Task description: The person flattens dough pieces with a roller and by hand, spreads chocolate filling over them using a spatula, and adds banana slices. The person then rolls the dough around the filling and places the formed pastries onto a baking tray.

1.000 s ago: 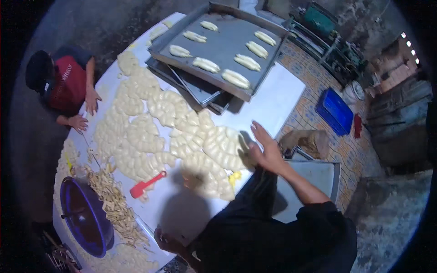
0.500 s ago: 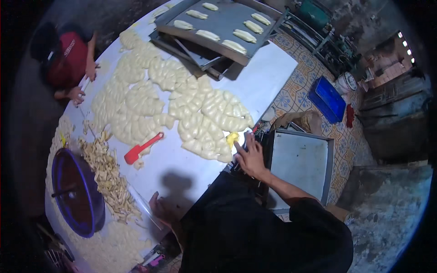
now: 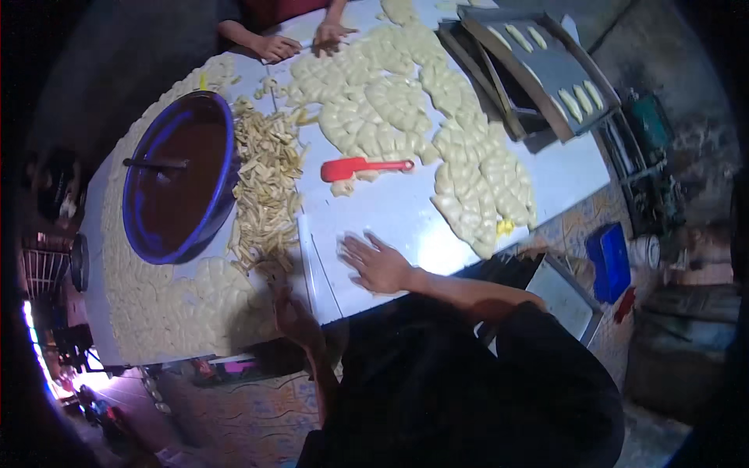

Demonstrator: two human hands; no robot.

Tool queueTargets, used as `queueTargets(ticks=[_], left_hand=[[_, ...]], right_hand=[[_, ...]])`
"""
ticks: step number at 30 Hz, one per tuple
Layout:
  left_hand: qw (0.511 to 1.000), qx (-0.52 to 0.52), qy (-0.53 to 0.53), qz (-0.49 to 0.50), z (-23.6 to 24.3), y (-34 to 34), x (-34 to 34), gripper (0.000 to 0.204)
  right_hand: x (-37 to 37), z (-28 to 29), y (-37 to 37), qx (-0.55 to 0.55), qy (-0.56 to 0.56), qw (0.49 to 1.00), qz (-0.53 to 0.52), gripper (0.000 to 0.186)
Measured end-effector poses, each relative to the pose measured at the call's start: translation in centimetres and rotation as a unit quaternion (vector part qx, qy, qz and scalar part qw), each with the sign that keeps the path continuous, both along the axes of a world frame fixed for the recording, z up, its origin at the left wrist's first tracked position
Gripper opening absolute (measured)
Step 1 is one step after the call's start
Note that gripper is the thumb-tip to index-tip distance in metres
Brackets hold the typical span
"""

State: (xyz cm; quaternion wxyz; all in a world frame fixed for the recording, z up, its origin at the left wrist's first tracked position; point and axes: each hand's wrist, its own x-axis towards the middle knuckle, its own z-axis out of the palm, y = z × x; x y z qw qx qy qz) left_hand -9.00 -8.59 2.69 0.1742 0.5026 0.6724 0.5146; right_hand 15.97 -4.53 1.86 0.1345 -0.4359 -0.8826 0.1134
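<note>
My right hand [image 3: 378, 264] is spread open and slightly blurred over the white table [image 3: 390, 212], near its front edge, holding nothing. In shadow, my left hand [image 3: 293, 313] reaches to the lower end of a heap of cut, pale brownish strips [image 3: 265, 175]. Its fingers look stretched out; their tips are hard to make out against the strips. Between the hands lies a clear, straight-edged strip [image 3: 316, 269]. Beyond my right hand rests a red spatula [image 3: 363, 167]. Many pale, glossy dough pieces [image 3: 476, 187] cover the table's right and far parts, with a yellow lump [image 3: 505, 227] at their near end.
A blue basin [image 3: 228, 183] of brown filling, a dark handle across it, stands left of the strips. More dough [image 3: 172, 300] lies around it. Across the table are another person's hands [image 3: 279, 48]. Trays with shaped dough [image 3: 538, 86] stand far right; a blue crate [image 3: 608, 264] is on the floor.
My right hand has left the yellow lump and moved left over the bare tabletop. My left hand has moved to the strips. The view has turned left, showing more of the basin side.
</note>
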Motion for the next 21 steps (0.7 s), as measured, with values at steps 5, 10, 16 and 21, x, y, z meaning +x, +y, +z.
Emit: queueTargets(ticks=[5,10,16,21], left_hand=[[0.995,0.012,0.096,0.033,2.6,-3.0,-2.0,0.021],[0.985,-0.116,-0.006,0.126,4.0,-5.3,-1.2,0.022],[0.995,0.022,0.055,0.082,0.7,-5.3,-1.6,0.021],[0.992,0.107,0.070,0.022,1.2,-2.2,-1.4,0.025]], right_hand=[[6.6,2.6,2.0,-0.092,-0.045,0.994,-0.035,0.062],[4.4,2.9,-0.6,-0.050,-0.081,0.995,-0.012,0.066],[5.5,4.1,-4.7,-0.209,-0.007,0.977,0.048,0.062],[1.8,4.6,-5.1,-0.092,-0.094,0.991,0.007,0.068]])
